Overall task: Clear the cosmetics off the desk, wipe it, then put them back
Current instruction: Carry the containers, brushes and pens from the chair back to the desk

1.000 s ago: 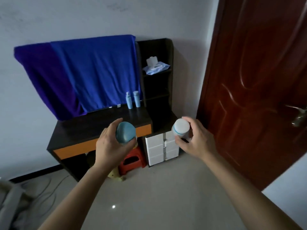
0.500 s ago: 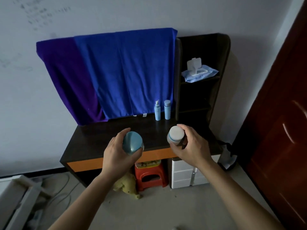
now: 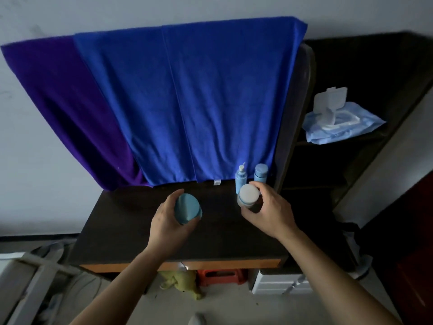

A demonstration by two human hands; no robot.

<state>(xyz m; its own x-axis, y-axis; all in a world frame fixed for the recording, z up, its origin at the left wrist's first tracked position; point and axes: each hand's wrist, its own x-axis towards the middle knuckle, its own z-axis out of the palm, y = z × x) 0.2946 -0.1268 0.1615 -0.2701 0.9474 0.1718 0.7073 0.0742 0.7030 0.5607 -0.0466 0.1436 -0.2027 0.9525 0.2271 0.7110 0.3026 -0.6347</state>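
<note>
My left hand (image 3: 167,221) grips a teal-capped bottle (image 3: 187,208) above the middle of the dark desk (image 3: 121,221). My right hand (image 3: 269,212) holds a white-capped jar (image 3: 248,195) with a blue band, over the desk's right part. Just behind that jar, a light blue pump bottle (image 3: 241,178) and a light blue capped bottle (image 3: 260,172) stand upright at the desk's back edge. Whether the held items touch the desktop is hidden by my hands.
A blue and purple towel (image 3: 182,102) hangs behind the desk. A dark shelf unit (image 3: 365,160) at the right holds a wet-wipes pack (image 3: 339,123). Under the desk are a red stool (image 3: 220,276), a yellow soft toy (image 3: 182,281) and white drawers (image 3: 278,283).
I have come closer to the desk. Both hands with their containers now hang over the desktop instead of in front of it; the right one has reached the two standing bottles.
</note>
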